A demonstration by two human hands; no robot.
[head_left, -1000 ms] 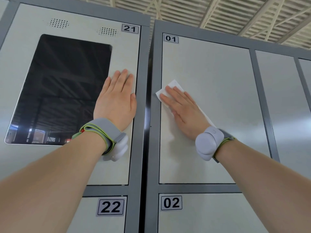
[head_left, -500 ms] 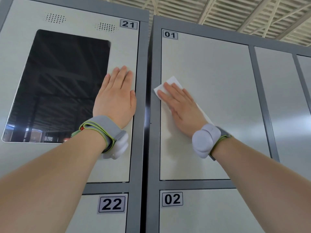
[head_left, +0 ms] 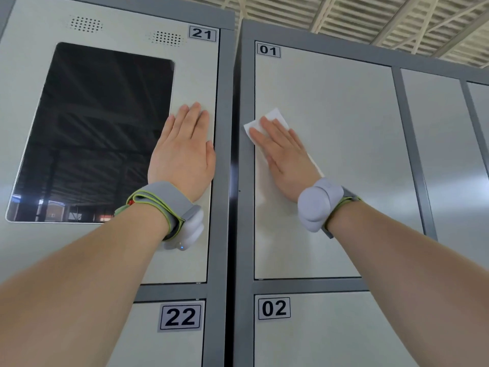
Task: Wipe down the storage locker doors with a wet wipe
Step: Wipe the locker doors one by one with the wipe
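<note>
Wipe, white, thin and folded to a rough rectangle, lies flat on door 01, close to that door's left edge and a little above its middle. My right hand presses it there. The fingers are straight and close together, angled up and to the left, and curl round nothing. One corner of the wipe shows past my fingertips, and a narrow strip shows along the outer side of the palm.

Door 01 is a smooth, pale, matte panel with a faint sheen, and a small black-on-white label sits in its top left corner. A dull grey metal frame runs around it.

My left hand lies flat on door 21, across the frame. Its fingers are straight and together and hold nothing. Just left of it is a glossy black screen with rounded corners, which mirrors roof beams. Two patches of small round holes sit above the screen.

Each wrist wears a grey fabric band with green edging and a rounded white plastic pod: the left band and the right band.

Door 22 and door 02 lie below. More plain panels stand to the right, and a ribbed ceiling with pale beams is overhead.
</note>
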